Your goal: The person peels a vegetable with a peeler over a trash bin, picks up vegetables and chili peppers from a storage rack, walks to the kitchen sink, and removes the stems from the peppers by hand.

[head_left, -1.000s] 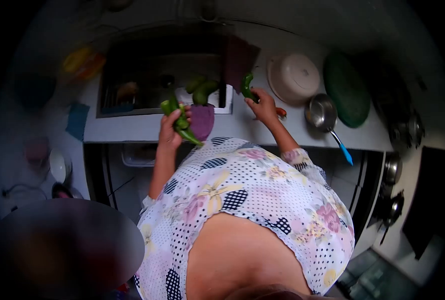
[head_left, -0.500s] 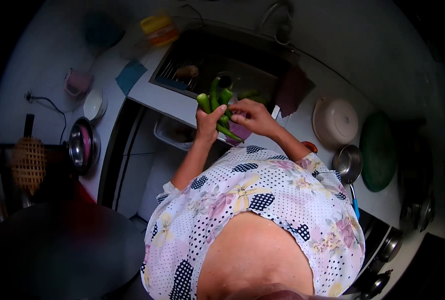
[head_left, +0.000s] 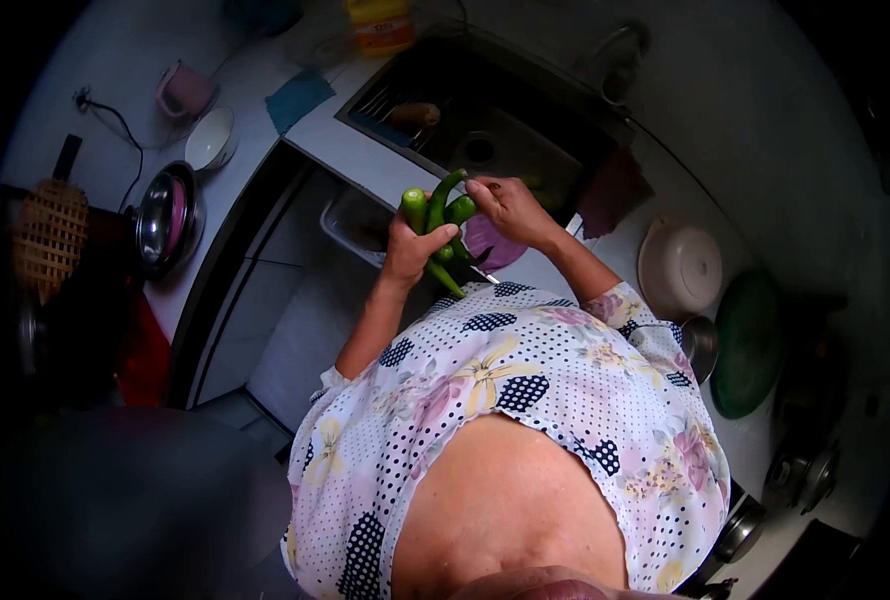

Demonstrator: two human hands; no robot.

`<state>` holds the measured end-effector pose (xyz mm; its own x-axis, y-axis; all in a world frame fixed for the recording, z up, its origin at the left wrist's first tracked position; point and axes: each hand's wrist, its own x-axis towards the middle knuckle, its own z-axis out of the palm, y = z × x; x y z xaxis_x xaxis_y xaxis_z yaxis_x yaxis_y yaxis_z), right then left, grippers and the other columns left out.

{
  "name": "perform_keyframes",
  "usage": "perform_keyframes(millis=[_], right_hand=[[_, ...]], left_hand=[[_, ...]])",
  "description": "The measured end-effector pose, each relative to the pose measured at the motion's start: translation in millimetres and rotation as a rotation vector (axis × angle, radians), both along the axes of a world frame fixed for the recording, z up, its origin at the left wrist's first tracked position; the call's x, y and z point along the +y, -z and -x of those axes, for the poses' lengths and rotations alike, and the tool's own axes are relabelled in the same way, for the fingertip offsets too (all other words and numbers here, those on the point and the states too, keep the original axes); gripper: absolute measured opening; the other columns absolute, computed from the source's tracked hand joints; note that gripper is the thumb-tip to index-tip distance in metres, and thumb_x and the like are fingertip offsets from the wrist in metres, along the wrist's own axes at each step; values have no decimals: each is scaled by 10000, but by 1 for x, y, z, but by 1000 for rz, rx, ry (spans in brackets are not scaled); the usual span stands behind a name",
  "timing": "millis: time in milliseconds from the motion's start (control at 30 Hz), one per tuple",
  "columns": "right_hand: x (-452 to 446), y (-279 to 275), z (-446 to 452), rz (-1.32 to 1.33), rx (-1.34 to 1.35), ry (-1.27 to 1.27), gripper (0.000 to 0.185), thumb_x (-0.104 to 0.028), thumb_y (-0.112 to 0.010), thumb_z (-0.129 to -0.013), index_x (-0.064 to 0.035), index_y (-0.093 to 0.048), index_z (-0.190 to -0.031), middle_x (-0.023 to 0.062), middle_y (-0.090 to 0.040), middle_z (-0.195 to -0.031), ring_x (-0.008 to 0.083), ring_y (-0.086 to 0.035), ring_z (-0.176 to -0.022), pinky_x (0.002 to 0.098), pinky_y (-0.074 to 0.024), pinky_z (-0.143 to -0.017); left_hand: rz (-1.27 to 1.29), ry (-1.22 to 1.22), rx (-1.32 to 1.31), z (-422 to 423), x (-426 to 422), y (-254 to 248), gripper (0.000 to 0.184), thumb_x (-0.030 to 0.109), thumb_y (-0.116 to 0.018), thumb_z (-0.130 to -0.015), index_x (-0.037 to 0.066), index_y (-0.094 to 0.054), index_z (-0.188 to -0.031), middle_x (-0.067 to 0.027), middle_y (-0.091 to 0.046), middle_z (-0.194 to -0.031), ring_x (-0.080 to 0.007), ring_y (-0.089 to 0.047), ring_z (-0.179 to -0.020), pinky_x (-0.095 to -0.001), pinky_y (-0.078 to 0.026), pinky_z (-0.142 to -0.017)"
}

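Several long green peppers (head_left: 440, 215) are bunched in my left hand (head_left: 410, 250), which is closed around them with the thumb across the front. Their tips point down toward my blouse and the stem ends point up. My right hand (head_left: 513, 212) is beside the top of the bunch, fingers pinched close to a curved pepper's stem end. What those fingertips hold is too small to make out. Both hands are in front of the sink (head_left: 540, 140). A purple round thing (head_left: 492, 245) shows under my right hand, partly hidden.
A brown object (head_left: 415, 116) lies on a rack at the sink's left. A teal cloth (head_left: 298, 100), a white bowl (head_left: 211, 139) and metal bowls (head_left: 155, 220) are on the left counter. At right are an upturned pale basin (head_left: 680, 265), a saucepan (head_left: 700, 345) and a green board (head_left: 750, 345).
My right hand has moved from the middle of the pepper bunch up to the stem ends. My left hand keeps its hold. The whole view has shifted and turned slightly.
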<state>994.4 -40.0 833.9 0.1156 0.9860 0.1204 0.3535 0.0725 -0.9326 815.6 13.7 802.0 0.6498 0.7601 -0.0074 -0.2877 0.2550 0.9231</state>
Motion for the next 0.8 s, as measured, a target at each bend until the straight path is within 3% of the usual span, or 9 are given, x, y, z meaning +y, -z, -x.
perform_keyframes(millis=[67,167,267,367,400,533,600,767,800], right_hand=[[6,17,7,59,212,-59,429,-363,-425,-954,-10,-507,-725,1,-429,-568,111,-384,-516,288,-355,-505],[9,-3,17,266,368,-192,432,-381,-403,-961,-26,-482,-728,-34,-379,-573,89,-355,-520,265,-336,-498],[23,5,27,339,439,-293,434,-381,-402,-961,-32,-479,-714,3,-385,-568,100,-359,-528,290,-354,-507],[42,-1,48,71,-104,-206,421,-365,-413,-954,-37,-507,-708,86,-464,-562,178,-451,-486,352,-383,-510],[46,-7,57,-62,-460,-126,351,-318,-472,-923,-45,-552,-717,166,-556,-639,307,-558,-543,417,-418,-527],[72,2,85,-292,-811,28,231,-249,-559,-865,-52,-560,-746,154,-591,-713,359,-577,-629,447,-441,-517],[91,8,90,-250,-793,55,257,-277,-557,-865,-54,-568,-738,153,-584,-669,361,-586,-646,454,-449,-555],[138,34,103,24,-553,-154,302,-307,-633,-827,-12,-576,-850,208,-615,-740,386,-604,-721,431,-476,-622],[149,42,105,74,-524,-202,393,-330,-692,-783,1,-576,-958,215,-625,-764,356,-625,-741,390,-488,-662]], left_hand=[[47,17,-81,10,0,3,497,-5,-654,-716,25,-420,-1153,-110,-573,-961,-197,-615,-769,-311,-529,-698],[63,36,-203,23,5,11,513,7,-655,-715,29,-410,-1165,-112,-571,-975,-197,-608,-771,-313,-523,-710],[111,-17,-291,37,5,13,484,3,-652,-717,32,-430,-1147,-102,-576,-976,-186,-602,-764,-298,-517,-713],[89,-128,-149,58,11,17,441,6,-659,-724,22,-461,-1118,-92,-585,-958,-168,-602,-765,-286,-510,-706],[87,-200,-93,62,12,16,427,18,-675,-712,17,-474,-1090,-83,-583,-932,-162,-598,-763,-288,-507,-696],[6,-499,184,81,18,31,380,34,-709,-691,9,-513,-1015,-67,-582,-884,-138,-592,-764,-283,-502,-673],[22,-626,280,94,22,53,322,18,-702,-700,6,-541,-978,-76,-603,-872,-131,-603,-742,-264,-500,-648],[261,-768,9,143,22,48,268,6,-679,-726,-9,-556,-964,-88,-626,-824,-172,-625,-690,-285,-509,-621],[277,-812,-28,152,22,47,264,1,-675,-728,-11,-555,-963,-91,-624,-830,-172,-623,-697,-288,-509,-626]])
